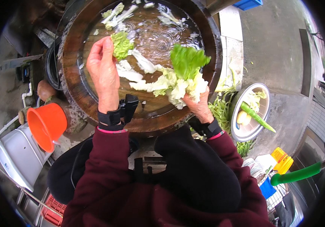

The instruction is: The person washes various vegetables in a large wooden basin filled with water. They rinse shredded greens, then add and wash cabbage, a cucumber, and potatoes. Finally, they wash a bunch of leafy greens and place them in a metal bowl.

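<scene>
A round wooden tub [74, 45] holds water with pale torn cabbage leaves [144, 61] in it. Above its left part, my left hand [104, 68] pinches a small piece of green leaf [121, 45] between thumb and fingers. My right hand [198, 103] is at the tub's lower right edge and grips a bunch of leafy cabbage [179, 86]; its fingers are mostly hidden behind the leaves. A bright green leaf [188, 61], slightly blurred, stands up from that bunch. More white and green pieces lie in the water at the far side.
Right of the tub, a tilted round basket [236, 132] holds leaves, yellowish vegetables and a long green one. Green trimmings [222, 109] lie between them. An orange bucket [47, 124] and a grey-white plastic container [23, 153] stand at left. A green handle [297, 173] sticks out at lower right.
</scene>
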Action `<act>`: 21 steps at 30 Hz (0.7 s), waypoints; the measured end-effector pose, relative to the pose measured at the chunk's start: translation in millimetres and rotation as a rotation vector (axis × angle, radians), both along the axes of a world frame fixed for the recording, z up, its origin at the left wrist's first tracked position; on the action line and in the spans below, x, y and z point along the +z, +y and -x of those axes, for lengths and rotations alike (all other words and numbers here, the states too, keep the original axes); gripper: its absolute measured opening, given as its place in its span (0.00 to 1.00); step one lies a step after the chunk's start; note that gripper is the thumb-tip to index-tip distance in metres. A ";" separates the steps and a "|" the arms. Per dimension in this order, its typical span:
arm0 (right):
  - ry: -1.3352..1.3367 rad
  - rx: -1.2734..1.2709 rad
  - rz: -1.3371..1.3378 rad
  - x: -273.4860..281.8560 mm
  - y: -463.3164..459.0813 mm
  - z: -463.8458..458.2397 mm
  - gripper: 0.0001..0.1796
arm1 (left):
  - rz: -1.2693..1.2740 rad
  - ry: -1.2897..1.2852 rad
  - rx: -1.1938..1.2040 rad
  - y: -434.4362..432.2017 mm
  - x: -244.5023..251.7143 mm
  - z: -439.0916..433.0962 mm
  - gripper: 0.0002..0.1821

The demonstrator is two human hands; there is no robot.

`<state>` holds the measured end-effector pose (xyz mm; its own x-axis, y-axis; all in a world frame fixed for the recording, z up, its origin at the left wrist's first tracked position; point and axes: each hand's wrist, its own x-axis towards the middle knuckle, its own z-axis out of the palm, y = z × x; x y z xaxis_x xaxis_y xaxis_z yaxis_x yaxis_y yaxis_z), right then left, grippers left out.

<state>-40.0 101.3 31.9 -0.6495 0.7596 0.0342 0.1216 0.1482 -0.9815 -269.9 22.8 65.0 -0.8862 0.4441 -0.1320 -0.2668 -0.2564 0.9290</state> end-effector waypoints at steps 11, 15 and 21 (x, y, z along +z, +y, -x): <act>0.219 -0.163 0.675 48.8 80.2 -46.5 0.26 | 0.413 0.064 -1.171 15.4 6.1 -91.9 0.03; 0.269 -0.294 0.831 62.8 104.7 -74.0 0.28 | 0.139 0.267 -1.444 15.9 9.3 -172.1 0.28; 0.500 -0.404 0.823 62.2 73.4 -142.2 0.26 | 0.332 0.033 -1.399 8.7 -6.1 -155.2 0.19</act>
